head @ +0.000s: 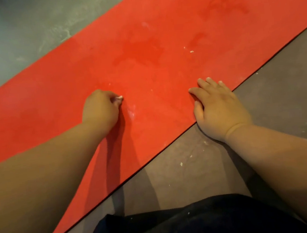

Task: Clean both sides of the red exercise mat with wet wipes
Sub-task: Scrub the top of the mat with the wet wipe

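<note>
While my right hand (217, 109) lies flat on the red exercise mat (151, 33), my left hand (101, 109) pinches a wipe scrap (119, 97), scrubbing; next, likely the pale smear (131, 113) beside it.

One red mat (153, 64), two hands (100, 110) (220, 110), perhaps one wipe (119, 97).

Mat (144, 61): runs out of frame at 9, 1 and 7 o'clock; neither end shows.
Left hand (100, 110): fingers curled under, out of sight; a white bit (119, 97) at its 3 o'clock is too small to tell, wipe or nail.
Right hand (217, 107): covers part of the mat's near edge.
Specks (191, 51): too small to identify.
Dark cloth (177, 224): cut off at 6 o'clock.
</note>
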{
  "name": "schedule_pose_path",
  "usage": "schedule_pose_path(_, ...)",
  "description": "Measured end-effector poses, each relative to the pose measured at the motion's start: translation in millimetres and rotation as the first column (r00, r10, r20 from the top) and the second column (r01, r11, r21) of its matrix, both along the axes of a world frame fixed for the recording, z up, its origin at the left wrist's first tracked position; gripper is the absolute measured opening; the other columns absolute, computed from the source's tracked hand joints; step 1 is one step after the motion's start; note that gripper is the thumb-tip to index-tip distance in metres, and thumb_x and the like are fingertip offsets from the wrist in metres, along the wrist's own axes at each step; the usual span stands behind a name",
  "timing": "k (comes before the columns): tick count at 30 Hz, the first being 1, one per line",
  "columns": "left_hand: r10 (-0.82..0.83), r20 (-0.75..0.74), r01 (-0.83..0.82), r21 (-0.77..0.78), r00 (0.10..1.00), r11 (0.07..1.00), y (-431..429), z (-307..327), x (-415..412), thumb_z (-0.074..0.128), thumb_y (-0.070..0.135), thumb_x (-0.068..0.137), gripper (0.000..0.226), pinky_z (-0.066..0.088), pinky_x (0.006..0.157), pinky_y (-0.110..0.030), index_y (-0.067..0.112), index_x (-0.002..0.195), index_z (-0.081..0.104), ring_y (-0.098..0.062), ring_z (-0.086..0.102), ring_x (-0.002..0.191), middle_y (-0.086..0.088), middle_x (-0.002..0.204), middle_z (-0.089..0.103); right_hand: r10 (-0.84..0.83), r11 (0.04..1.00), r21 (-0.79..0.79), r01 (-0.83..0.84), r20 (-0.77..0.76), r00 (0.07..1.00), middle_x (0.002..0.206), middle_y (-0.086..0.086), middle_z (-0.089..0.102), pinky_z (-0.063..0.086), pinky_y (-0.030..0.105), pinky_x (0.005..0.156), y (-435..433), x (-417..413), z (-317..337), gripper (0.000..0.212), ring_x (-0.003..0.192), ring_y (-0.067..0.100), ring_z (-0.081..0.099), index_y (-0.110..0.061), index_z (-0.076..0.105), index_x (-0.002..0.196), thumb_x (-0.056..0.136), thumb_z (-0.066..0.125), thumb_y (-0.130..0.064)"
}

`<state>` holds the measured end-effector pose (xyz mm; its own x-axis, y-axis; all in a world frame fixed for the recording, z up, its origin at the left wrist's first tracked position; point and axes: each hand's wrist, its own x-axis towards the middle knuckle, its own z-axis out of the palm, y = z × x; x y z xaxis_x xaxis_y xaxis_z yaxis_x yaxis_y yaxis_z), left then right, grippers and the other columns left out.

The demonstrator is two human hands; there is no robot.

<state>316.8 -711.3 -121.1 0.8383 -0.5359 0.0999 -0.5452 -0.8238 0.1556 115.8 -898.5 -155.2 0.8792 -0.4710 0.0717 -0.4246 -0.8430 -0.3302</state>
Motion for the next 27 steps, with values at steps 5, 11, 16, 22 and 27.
schedule_pose_path(5, -0.220, -0.119, 0.201, -0.151, 0.968, 0.968, -9.3, -2.2, -89.4, 0.056, 0.028, 0.095, 0.023, 0.039, 0.077, -0.031, 0.019, 0.109, 0.072, -0.028, 0.056, 0.096, -0.009, 0.099, 0.059, -0.002, 1.000, -0.010, 0.002, 0.017, 1.000, 0.150, 0.009, 0.036, 0.010, 0.039, 0.118, 0.4, 1.6, -0.9, 0.057, 0.143, 0.026, 0.023, -0.019, 0.048, 0.137, 0.086, 0.026, -0.033)
schedule_pose_path(11, -0.359, -0.045, 0.359, -0.003, 0.932, 0.933, 10.0, -4.1, -39.2, 0.053, 0.029, 0.097, 0.027, 0.042, 0.077, -0.038, 0.014, 0.108, 0.072, -0.034, 0.057, 0.096, -0.012, 0.098, 0.058, 0.002, 0.999, -0.047, -0.003, -0.019, 1.000, 0.150, 0.010, 0.036, 0.012, 0.040, 0.118, 2.5, 2.9, 1.8, 0.057, 0.142, 0.028, 0.024, -0.018, 0.047, 0.137, 0.086, 0.027, -0.032)
schedule_pose_path(16, 0.109, 0.020, -0.109, -0.012, 0.994, 0.994, 26.5, -9.4, 14.1, 0.049, 0.025, 0.099, 0.029, 0.040, 0.079, -0.039, 0.008, 0.109, 0.070, -0.038, 0.055, 0.102, -0.017, 0.109, 0.055, 0.000, 0.998, -0.061, -0.001, -0.018, 1.000, 0.149, 0.011, 0.037, 0.016, 0.042, 0.117, 3.0, 2.7, 3.3, 0.057, 0.141, 0.029, 0.026, -0.017, 0.048, 0.136, 0.086, 0.027, -0.032)
schedule_pose_path(22, -0.492, -0.095, 0.472, -0.175, 0.866, 0.864, 10.3, -1.9, -86.7, 0.050, 0.024, 0.097, 0.027, 0.042, 0.077, -0.034, 0.017, 0.111, 0.071, -0.031, 0.057, 0.096, -0.010, 0.098, 0.059, 0.001, 0.996, -0.087, -0.002, -0.018, 1.000, 0.148, 0.011, 0.039, 0.018, 0.043, 0.116, 4.0, 0.0, 2.4, 0.064, 0.140, 0.029, 0.029, -0.016, 0.050, 0.135, 0.084, 0.020, -0.039)
schedule_pose_path(27, -0.344, 0.000, 0.344, 0.022, 0.939, 0.939, 45.6, -4.9, -4.8, 0.050, 0.026, 0.098, 0.027, 0.047, 0.078, -0.039, 0.015, 0.110, 0.072, -0.035, 0.058, 0.097, -0.012, 0.097, 0.058, 0.002, 0.996, -0.088, -0.003, -0.020, 1.000, 0.147, 0.011, 0.040, 0.020, 0.043, 0.116, 5.6, 0.9, 4.7, 0.059, 0.139, 0.030, 0.031, -0.016, 0.050, 0.135, 0.086, 0.023, -0.036)
